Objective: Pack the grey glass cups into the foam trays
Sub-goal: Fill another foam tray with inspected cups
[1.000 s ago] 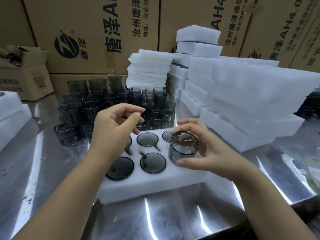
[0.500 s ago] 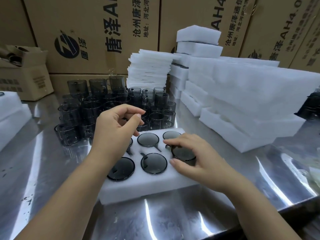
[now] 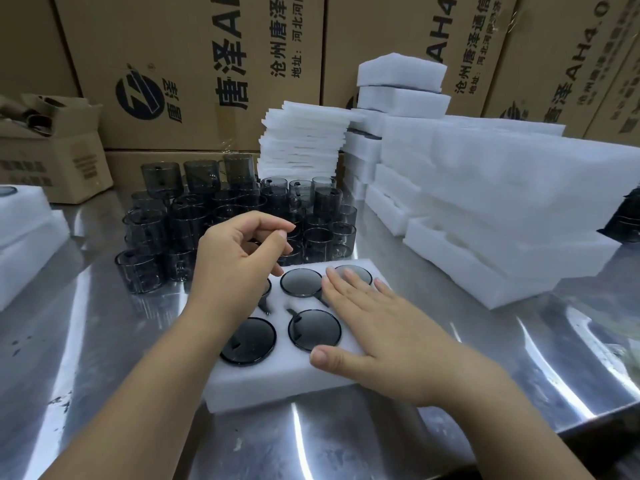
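A white foam tray [image 3: 273, 379] lies on the steel table in front of me, with grey glass cups [image 3: 314, 330] sunk upside down in its round holes. My right hand [image 3: 377, 327] lies flat, fingers straight, over the tray's front right hole and hides the cup there. My left hand [image 3: 239, 268] hovers above the tray's left side with fingers loosely curled and holds nothing. It hides part of the back left hole. A cluster of loose grey glass cups [image 3: 194, 223] stands behind the tray.
Stacks of foam trays [image 3: 502, 216] fill the right side, with thin foam sheets [image 3: 304, 143] piled behind the cups. More foam [image 3: 24, 244] sits at the left edge. Cardboard boxes [image 3: 194, 64] wall off the back. The table edge [image 3: 595, 420] runs near right.
My right hand pushed its cup down into the front right hole, let go of it, and now lies flat on top. My left hand barely moved.
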